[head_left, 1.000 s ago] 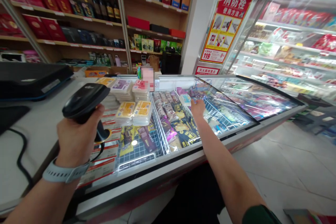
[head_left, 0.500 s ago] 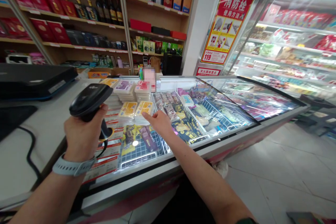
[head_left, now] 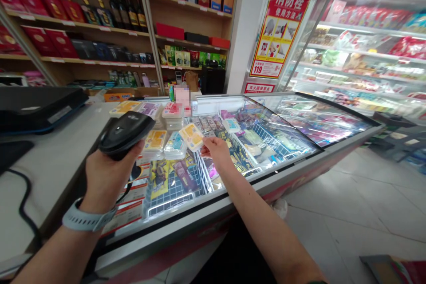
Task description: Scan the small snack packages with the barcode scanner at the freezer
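My left hand (head_left: 108, 173), with a grey watch band at the wrist, is wrapped round the handle of a black barcode scanner (head_left: 128, 131). To its right, my right hand (head_left: 216, 151) pinches the edge of a yellow-labelled plastic food box (head_left: 192, 136) and holds it tilted above the freezer's glass top. Just left of that box sits a blue-labelled box (head_left: 175, 144) on a low stack. A stack topped by another yellow-labelled box (head_left: 155, 140) stands beside it, partly behind the scanner. Purple-labelled boxes (head_left: 150, 109) and red-labelled boxes (head_left: 173, 110) are piled farther back.
A chest freezer (head_left: 273, 142) with bagged goods in wire baskets runs off to the right. On the left, a counter (head_left: 66, 142) carries a black flat-topped device (head_left: 40, 108) and a cable. Bottle shelves (head_left: 100, 31) stand behind, and a lit refrigerated display (head_left: 372, 53) is at right.
My right hand has lifted the yellow-labelled box off its stack and moved it right, uncovering the blue-labelled box. The scanner has shifted slightly right and down in view.
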Available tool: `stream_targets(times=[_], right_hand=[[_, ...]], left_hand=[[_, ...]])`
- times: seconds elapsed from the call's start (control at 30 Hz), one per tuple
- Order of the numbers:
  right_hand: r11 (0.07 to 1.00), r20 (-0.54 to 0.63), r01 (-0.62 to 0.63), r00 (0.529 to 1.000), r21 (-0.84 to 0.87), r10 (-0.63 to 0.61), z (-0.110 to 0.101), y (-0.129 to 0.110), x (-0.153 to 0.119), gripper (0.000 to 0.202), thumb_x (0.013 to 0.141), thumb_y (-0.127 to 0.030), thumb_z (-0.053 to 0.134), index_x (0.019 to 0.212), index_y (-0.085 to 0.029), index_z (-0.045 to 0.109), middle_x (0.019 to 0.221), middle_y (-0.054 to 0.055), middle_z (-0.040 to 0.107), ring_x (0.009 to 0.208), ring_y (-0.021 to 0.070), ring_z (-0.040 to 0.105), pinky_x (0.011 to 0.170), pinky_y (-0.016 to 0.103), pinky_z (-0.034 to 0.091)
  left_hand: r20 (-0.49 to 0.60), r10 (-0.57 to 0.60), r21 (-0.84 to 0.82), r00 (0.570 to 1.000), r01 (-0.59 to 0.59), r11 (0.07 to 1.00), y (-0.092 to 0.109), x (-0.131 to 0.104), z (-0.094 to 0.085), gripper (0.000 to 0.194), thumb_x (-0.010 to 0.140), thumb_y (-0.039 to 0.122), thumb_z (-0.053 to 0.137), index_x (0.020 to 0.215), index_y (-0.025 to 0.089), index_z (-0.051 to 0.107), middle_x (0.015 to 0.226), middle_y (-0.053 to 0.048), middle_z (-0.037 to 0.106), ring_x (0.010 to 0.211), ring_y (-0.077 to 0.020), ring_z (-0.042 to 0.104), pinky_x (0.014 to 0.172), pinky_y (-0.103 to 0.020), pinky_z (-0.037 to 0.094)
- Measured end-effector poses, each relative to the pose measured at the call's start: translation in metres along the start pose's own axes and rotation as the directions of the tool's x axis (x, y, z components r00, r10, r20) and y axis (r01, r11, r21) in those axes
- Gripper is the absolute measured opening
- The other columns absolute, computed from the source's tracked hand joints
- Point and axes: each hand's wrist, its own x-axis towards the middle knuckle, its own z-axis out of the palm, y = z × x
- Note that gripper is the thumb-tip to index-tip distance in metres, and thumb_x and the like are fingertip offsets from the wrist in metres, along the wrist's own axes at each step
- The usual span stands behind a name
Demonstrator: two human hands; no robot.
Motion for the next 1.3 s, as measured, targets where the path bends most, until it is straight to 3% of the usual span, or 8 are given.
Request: stream_targets(times=[0.07,0.13,0.27,0.33,0.43,0.67,1.3], right_hand=[[0.993,-0.054,0.112,0.992,-0.043,-0.114,-0.015,-0.002,0.0,0.03,0.071,-0.042,0.077,0.077,-0.017,0.062,0.055,-0.005,0.061,0.049,0.0115,0.061,0.049,0.023,0.056],[0.975,-0.099,0.198,0.973,-0.097,-0.207,-0.028,-0.002,-0.001,0.032,0.071,-0.044,0.075,0.082,-0.017,0.062,0.059,-0.005,0.062,0.051,0.0118,0.061,0.051,0.024,0.056],[0.947,-0.123,0.282,0.946,-0.15,-0.301,-0.04,0.003,-0.006,0.031,0.076,-0.046,0.07,0.087,-0.018,0.062,0.07,-0.002,0.065,0.057,0.0128,0.063,0.055,0.026,0.057],[0.936,-0.109,0.305,0.939,-0.177,-0.326,-0.041,0.006,-0.008,0.029,0.077,-0.046,0.068,0.088,-0.019,0.061,0.071,-0.002,0.065,0.06,0.0139,0.064,0.057,0.027,0.058],[0.912,-0.081,0.332,0.929,-0.241,-0.36,-0.042,0.011,-0.008,0.026,0.079,-0.044,0.065,0.089,-0.021,0.06,0.073,-0.002,0.066,0.062,0.0148,0.065,0.059,0.028,0.057],[0.88,-0.062,0.35,0.92,-0.32,-0.388,-0.044,0.013,-0.008,0.022,0.082,-0.041,0.063,0.091,-0.021,0.061,0.075,-0.002,0.066,0.064,0.015,0.065,0.062,0.027,0.056],[0.863,-0.063,0.377,0.905,-0.338,-0.42,-0.042,0.009,-0.012,0.022,0.083,-0.042,0.063,0.089,-0.021,0.061,0.075,-0.001,0.066,0.064,0.0161,0.064,0.062,0.029,0.056]], left_hand=[[0.066,0.082,0.021,0.994,-0.084,0.996,-0.003,-0.005,0.004,0.049,0.063,0.053,0.073,0.091,0.012,0.072,0.072,-0.004,0.068,0.074,-0.0233,0.063,0.076,-0.038,0.054],[0.166,0.216,0.037,0.962,-0.225,0.974,-0.005,-0.009,0.008,0.044,0.066,0.052,0.071,0.09,0.015,0.07,0.08,-0.004,0.07,0.079,-0.0234,0.064,0.082,-0.039,0.052],[0.34,0.495,0.082,0.8,-0.549,0.832,-0.004,-0.018,0.018,0.029,0.074,0.046,0.061,0.084,0.02,0.064,0.083,-0.004,0.068,0.084,-0.0252,0.062,0.103,-0.052,0.04],[0.399,0.539,0.104,0.742,-0.62,0.777,-0.002,-0.022,0.022,0.026,0.077,0.045,0.058,0.082,0.02,0.061,0.082,-0.005,0.066,0.084,-0.0259,0.062,0.106,-0.057,0.034],[0.447,0.553,0.128,0.703,-0.662,0.739,0.0,-0.024,0.025,0.026,0.08,0.046,0.055,0.08,0.02,0.059,0.08,-0.005,0.063,0.083,-0.0265,0.062,0.106,-0.058,0.033],[0.436,0.553,0.141,0.71,-0.66,0.737,-0.002,-0.025,0.025,0.027,0.08,0.047,0.053,0.084,0.021,0.058,0.082,-0.005,0.064,0.087,-0.0281,0.062,0.107,-0.057,0.032],[0.454,0.557,0.192,0.695,-0.687,0.701,-0.004,-0.023,0.03,0.027,0.081,0.047,0.051,0.083,0.021,0.058,0.081,-0.005,0.064,0.085,-0.0286,0.062,0.105,-0.057,0.031]])
